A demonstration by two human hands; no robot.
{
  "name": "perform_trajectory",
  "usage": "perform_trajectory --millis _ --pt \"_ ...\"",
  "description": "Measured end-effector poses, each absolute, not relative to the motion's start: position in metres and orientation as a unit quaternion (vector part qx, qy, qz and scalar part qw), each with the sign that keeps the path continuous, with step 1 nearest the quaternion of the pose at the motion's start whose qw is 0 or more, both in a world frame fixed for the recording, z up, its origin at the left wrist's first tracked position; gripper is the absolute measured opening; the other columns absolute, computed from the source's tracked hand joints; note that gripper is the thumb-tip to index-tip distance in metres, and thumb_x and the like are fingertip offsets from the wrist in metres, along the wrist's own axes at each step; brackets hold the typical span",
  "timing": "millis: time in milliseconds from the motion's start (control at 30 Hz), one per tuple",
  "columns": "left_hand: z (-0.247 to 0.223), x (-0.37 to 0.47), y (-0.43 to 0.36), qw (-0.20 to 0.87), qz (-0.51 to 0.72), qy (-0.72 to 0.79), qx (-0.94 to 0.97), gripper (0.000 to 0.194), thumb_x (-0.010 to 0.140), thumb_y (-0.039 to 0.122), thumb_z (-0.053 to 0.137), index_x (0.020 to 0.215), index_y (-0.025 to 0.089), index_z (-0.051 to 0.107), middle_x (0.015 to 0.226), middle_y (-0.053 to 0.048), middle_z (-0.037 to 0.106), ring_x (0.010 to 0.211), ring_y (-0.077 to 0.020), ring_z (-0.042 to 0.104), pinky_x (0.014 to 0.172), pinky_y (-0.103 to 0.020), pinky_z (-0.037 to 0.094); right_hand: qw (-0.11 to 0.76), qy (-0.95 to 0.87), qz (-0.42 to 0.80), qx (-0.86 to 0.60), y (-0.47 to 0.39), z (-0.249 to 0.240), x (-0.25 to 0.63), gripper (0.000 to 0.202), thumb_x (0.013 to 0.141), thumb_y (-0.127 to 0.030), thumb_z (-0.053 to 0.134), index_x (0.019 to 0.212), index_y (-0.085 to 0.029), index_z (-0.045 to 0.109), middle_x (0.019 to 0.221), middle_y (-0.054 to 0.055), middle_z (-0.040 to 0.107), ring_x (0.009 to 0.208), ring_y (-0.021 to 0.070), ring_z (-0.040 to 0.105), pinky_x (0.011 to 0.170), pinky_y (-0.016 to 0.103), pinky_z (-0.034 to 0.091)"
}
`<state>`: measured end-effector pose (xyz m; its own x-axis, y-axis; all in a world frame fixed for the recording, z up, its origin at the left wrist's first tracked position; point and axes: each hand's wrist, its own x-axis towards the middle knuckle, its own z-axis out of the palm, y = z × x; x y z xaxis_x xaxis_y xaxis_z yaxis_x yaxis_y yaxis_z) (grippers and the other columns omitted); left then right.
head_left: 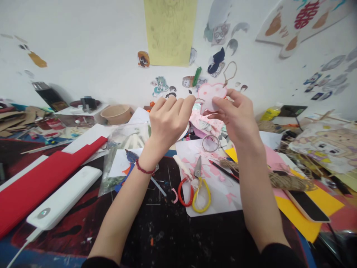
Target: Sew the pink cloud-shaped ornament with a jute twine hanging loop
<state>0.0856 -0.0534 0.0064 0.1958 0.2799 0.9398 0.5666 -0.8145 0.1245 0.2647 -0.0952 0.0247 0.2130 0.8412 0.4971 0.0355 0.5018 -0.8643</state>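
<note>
My right hand (241,115) pinches a pale pink cutout (209,95) with rounded lobes and darker pink spots, held up in front of the wall. A loop of brown twine (231,72) rises from the cutout's top edge. My left hand (171,117) is closed just to the left, its back toward me. Between its thumb side and the cutout runs a short thin strand (199,99), which seems to be twine; its end is hidden in the fingers. Below both hands, scissors (196,190) with red and yellow handles lie on white paper (223,201).
A white power bank (65,197) with a cable and a red strip (50,182) lie at left. At right are a twine bundle (290,181), yellow paper (298,219) and a phone (306,204). A magnifier-like ring (211,143) and pink scraps lie behind the scissors.
</note>
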Motion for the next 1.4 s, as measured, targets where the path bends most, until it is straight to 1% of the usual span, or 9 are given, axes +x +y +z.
perform_trajectory --millis 267,400,467,567,733,833,1100,1300,1400 --pt "0.008 0.087 -0.054 0.071 -0.57 -0.269 -0.773 0.035 0.102 0.043 0.045 0.082 0.025 0.067 0.06 -0.001 0.038 0.069 -0.022 0.05 0.087 -0.044 0.042 0.675 -0.55 0.287 -0.4 -0.097 0.025 0.262 0.022 0.077 -0.031 0.079 0.092 -0.024 0.066 0.077 -0.002 0.069 0.067 0.0144 0.072 0.059 0.025 0.058" --pt "0.009 0.086 -0.054 0.103 -0.573 -0.294 -0.758 0.032 0.102 0.035 0.045 0.079 0.025 0.065 0.06 -0.001 0.043 0.069 -0.0213 0.052 0.087 -0.042 0.041 0.677 -0.547 0.268 -0.413 -0.093 0.025 0.267 0.02 0.078 -0.029 0.076 0.093 -0.023 0.064 0.072 -0.001 0.07 0.064 0.0155 0.071 0.057 0.027 0.057" --pt "0.009 0.084 -0.053 0.124 -0.546 -0.324 -0.763 0.024 0.099 0.03 0.049 0.082 0.025 0.066 0.061 -0.002 0.049 0.069 -0.0204 0.053 0.084 -0.039 0.042 0.691 -0.54 0.243 -0.414 -0.091 0.025 0.272 0.018 0.079 -0.026 0.074 0.092 -0.022 0.063 0.069 -0.001 0.07 0.061 0.0159 0.07 0.054 0.027 0.055" --pt "0.004 0.081 -0.049 0.142 -0.452 -0.372 -0.798 0.011 0.092 0.023 0.057 0.089 0.023 0.067 0.065 -0.003 0.06 0.067 -0.0197 0.056 0.075 -0.036 0.042 0.724 -0.516 0.183 -0.419 -0.087 0.027 0.282 0.017 0.076 -0.02 0.072 0.09 -0.02 0.062 0.065 -0.001 0.069 0.058 0.0168 0.07 0.05 0.026 0.051" --pt "-0.02 0.09 -0.042 0.142 -0.168 -0.404 -0.888 0.02 0.089 0.016 0.053 0.089 0.019 0.072 0.083 -0.012 0.072 0.078 -0.0276 0.069 0.066 -0.036 0.043 0.743 -0.498 0.143 -0.423 -0.087 0.03 0.29 0.015 0.075 -0.015 0.067 0.088 -0.02 0.061 0.062 -0.003 0.067 0.053 0.0129 0.066 0.05 0.023 0.047" --pt "-0.038 0.1 -0.037 0.142 -0.085 -0.404 -0.9 0.024 0.087 0.009 0.051 0.093 0.016 0.073 0.088 -0.015 0.074 0.084 -0.0276 0.072 0.068 -0.034 0.047 0.736 -0.508 0.148 -0.423 -0.089 0.031 0.289 0.014 0.077 -0.015 0.068 0.088 -0.021 0.06 0.06 -0.005 0.065 0.052 0.0118 0.065 0.049 0.022 0.045" --pt "-0.039 0.101 -0.04 0.164 -0.047 -0.412 -0.895 0.024 0.091 0.015 0.05 0.091 0.013 0.074 0.088 -0.018 0.075 0.085 -0.0318 0.074 0.066 -0.035 0.05 0.743 -0.528 0.134 -0.389 -0.104 0.039 0.29 0.013 0.08 -0.013 0.067 0.091 -0.018 0.062 0.065 -0.001 0.068 0.055 0.0146 0.067 0.048 0.024 0.046" --pt "-0.017 0.097 -0.052 0.176 -0.064 -0.413 -0.891 0.026 0.091 0.019 0.05 0.09 0.016 0.075 0.083 -0.014 0.074 0.081 -0.027 0.072 0.062 -0.031 0.044 0.757 -0.531 0.095 -0.369 -0.126 0.049 0.291 0.011 0.081 -0.017 0.066 0.091 -0.019 0.063 0.071 0.0 0.072 0.059 0.0164 0.07 0.046 0.025 0.048" --pt "-0.023 0.113 -0.062 0.144 -0.074 -0.346 -0.924 0.024 0.092 0.019 0.052 0.094 0.02 0.076 0.081 -0.01 0.074 0.077 -0.0235 0.071 0.058 -0.029 0.039 0.763 -0.532 0.06 -0.362 -0.137 0.052 0.291 0.009 0.083 -0.016 0.065 0.09 -0.021 0.063 0.073 -0.001 0.072 0.061 0.0157 0.071 0.045 0.024 0.047"
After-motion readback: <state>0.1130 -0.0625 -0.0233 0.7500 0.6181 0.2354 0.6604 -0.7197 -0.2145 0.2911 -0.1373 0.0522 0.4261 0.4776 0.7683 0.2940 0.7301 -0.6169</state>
